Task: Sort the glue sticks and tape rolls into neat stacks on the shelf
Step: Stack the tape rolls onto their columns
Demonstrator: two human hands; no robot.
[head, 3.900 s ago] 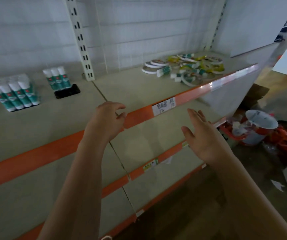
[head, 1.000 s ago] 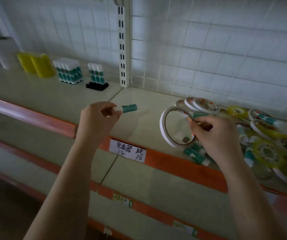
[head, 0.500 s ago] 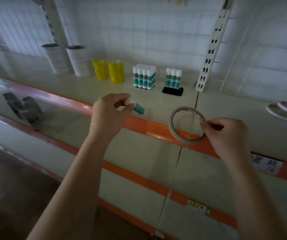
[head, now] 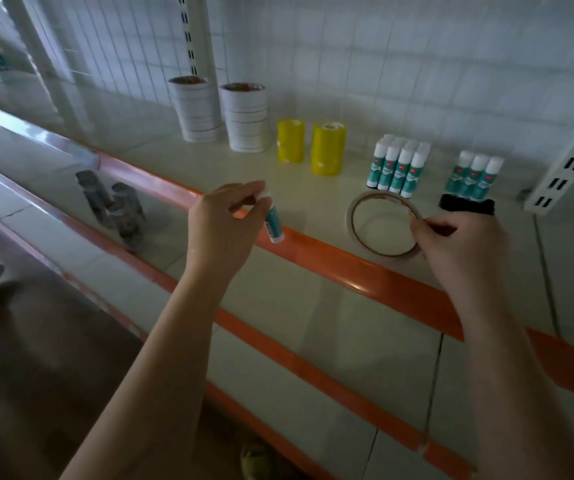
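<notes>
Hands: left point(head: 221, 230) pinches glue stick point(head: 273, 221) | right point(head: 465, 244) pinches tape roll point(head: 382, 225), rim part-hidden

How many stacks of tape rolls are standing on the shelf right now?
4: two white stacks at the back, and two yellow stacks just right of them. One loose tape roll is in the right hand, not stacked.

— What is held?
— A teal glue stick point(head: 273, 221) with a white cap, hanging cap-up; a thin white tape roll point(head: 382, 225) held tilted.

— On the shelf point(head: 160, 157)?
— White tape stacks point(head: 223, 114), yellow tape stacks point(head: 309, 147), upright glue sticks point(head: 398, 166).
</notes>
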